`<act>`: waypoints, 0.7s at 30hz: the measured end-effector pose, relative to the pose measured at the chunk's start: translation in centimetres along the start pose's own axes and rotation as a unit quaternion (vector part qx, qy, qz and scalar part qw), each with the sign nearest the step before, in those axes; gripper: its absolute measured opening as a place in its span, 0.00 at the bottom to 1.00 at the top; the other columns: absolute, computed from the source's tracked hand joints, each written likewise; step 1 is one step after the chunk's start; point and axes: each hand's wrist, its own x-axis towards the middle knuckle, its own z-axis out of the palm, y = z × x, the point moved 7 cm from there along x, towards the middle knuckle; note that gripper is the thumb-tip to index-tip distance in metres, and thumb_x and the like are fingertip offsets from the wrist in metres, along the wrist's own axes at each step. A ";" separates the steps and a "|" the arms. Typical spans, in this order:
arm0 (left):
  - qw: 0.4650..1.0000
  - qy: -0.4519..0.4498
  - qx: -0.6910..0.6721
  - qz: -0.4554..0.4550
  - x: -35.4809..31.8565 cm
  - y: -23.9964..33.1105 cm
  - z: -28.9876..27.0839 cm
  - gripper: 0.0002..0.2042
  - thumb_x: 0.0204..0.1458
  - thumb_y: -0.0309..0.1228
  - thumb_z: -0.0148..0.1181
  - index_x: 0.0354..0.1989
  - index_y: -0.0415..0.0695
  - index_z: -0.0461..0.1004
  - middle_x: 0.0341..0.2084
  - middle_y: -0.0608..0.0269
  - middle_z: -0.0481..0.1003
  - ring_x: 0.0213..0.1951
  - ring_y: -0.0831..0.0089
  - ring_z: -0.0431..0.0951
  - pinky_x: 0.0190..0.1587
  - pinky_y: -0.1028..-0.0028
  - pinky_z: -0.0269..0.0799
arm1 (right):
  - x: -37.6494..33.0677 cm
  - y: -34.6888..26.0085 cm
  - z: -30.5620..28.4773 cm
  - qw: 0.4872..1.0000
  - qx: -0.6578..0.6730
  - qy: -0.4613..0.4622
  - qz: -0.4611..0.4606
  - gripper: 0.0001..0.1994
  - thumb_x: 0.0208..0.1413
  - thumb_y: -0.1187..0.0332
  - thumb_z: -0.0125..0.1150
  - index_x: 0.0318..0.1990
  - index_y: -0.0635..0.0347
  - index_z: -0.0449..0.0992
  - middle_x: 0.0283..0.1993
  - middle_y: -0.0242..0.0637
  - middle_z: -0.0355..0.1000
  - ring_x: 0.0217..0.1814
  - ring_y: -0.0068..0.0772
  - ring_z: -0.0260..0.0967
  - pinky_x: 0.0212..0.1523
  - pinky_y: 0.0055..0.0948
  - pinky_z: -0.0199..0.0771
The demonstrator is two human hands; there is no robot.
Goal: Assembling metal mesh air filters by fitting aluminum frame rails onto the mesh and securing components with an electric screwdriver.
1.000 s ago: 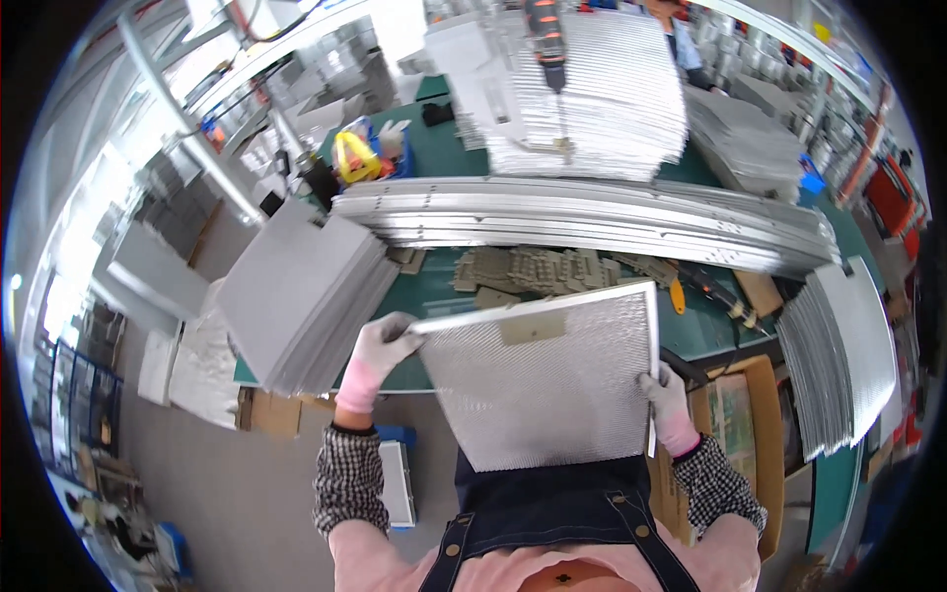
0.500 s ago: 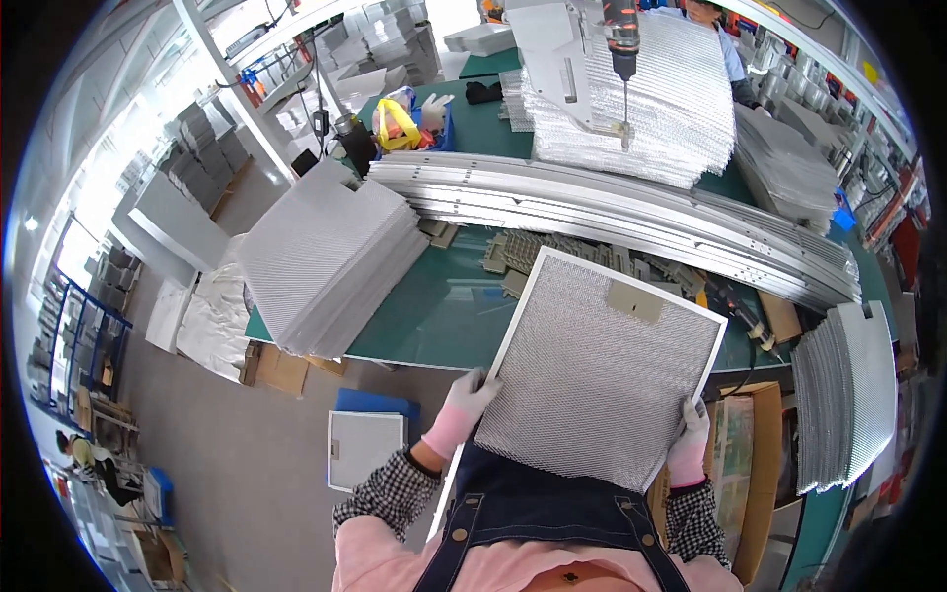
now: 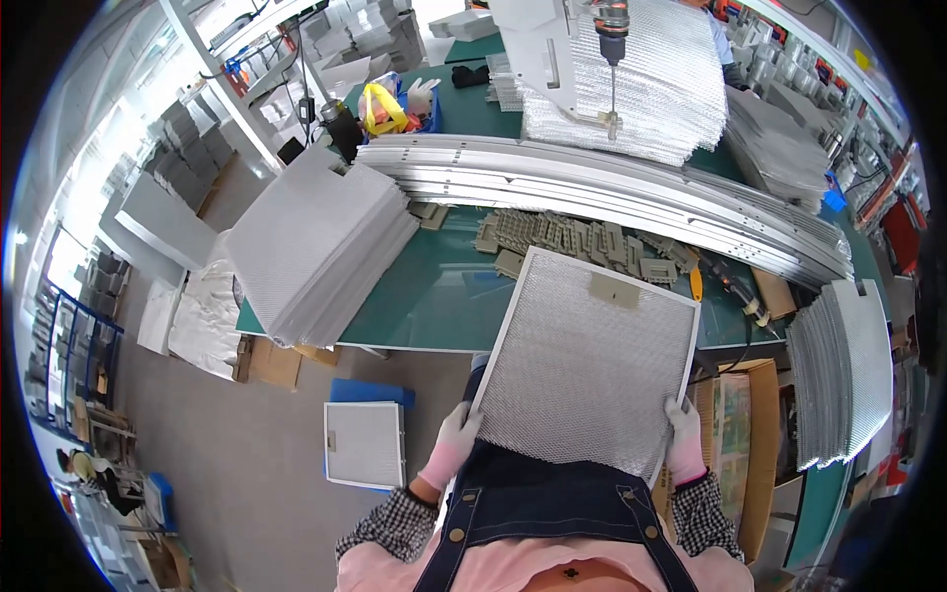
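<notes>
A metal mesh filter panel (image 3: 582, 365) leans against my apron, its far end over the table edge. White frame strips edge its left, far and right sides; along the near edge I see bare mesh. Near the far strip sits a small beige plate (image 3: 615, 290). My left hand (image 3: 452, 439), in a white glove with a pink cuff, grips the panel's lower left edge. On the lower right edge my right hand (image 3: 684, 441), gloved alike, is closed with its thumb on the frame. The fingers behind the panel are hidden.
On the green table (image 3: 424, 306) are stacked mesh sheets (image 3: 306, 237), long aluminium strips (image 3: 592, 183) and beige plastic pieces (image 3: 552, 232). A power screwdriver (image 3: 613, 49) hangs above. An open carton (image 3: 760, 444) stands right, more mesh sheets (image 3: 843, 375) beyond, a framed panel (image 3: 364, 444) low left.
The panel has come slightly toward me, uncovering more beige pieces behind it. My left hand has moved down with its near left edge. Both hands keep their hold; the whole view has shifted slightly.
</notes>
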 end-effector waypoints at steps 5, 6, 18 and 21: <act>0.999 0.035 -0.009 -0.001 -0.1 1.0 -0.5 0.14 0.63 0.32 0.52 0.45 0.31 0.72 0.30 0.61 0.75 0.36 0.78 0.71 0.43 0.73 0.69 | -0.5 -1.4 0.5 0.999 -0.028 0.026 -0.019 0.22 0.64 0.63 0.57 0.58 0.73 0.66 0.52 0.39 0.72 0.52 0.29 0.70 0.57 0.29 0.69; 0.998 0.033 -0.038 0.039 1.1 2.1 -0.6 0.15 0.63 0.33 0.52 0.48 0.30 0.72 0.35 0.60 0.77 0.41 0.77 0.72 0.47 0.74 0.69 | 0.0 -2.6 0.8 0.998 -0.025 0.033 -0.049 0.22 0.64 0.63 0.56 0.57 0.72 0.66 0.51 0.39 0.72 0.52 0.29 0.70 0.57 0.29 0.69; 0.856 0.225 0.113 0.451 2.0 26.7 -3.4 0.25 0.53 0.17 0.56 0.63 0.39 0.68 0.28 0.57 0.66 0.29 0.67 0.68 0.35 0.71 0.68 | 2.4 -18.1 2.0 0.919 -0.005 0.099 -0.381 0.31 0.67 0.47 0.48 0.63 0.67 0.61 0.59 0.42 0.66 0.61 0.34 0.61 0.64 0.38 0.57; 0.874 0.068 -0.146 0.459 2.5 26.4 -0.8 0.33 0.60 0.30 0.57 0.71 0.34 0.50 0.57 0.51 0.65 0.58 0.65 0.67 0.62 0.68 0.61 | 1.8 -23.1 2.8 0.882 -0.086 0.148 -0.439 0.33 0.66 0.48 0.50 0.63 0.71 0.61 0.59 0.46 0.66 0.61 0.36 0.62 0.65 0.36 0.57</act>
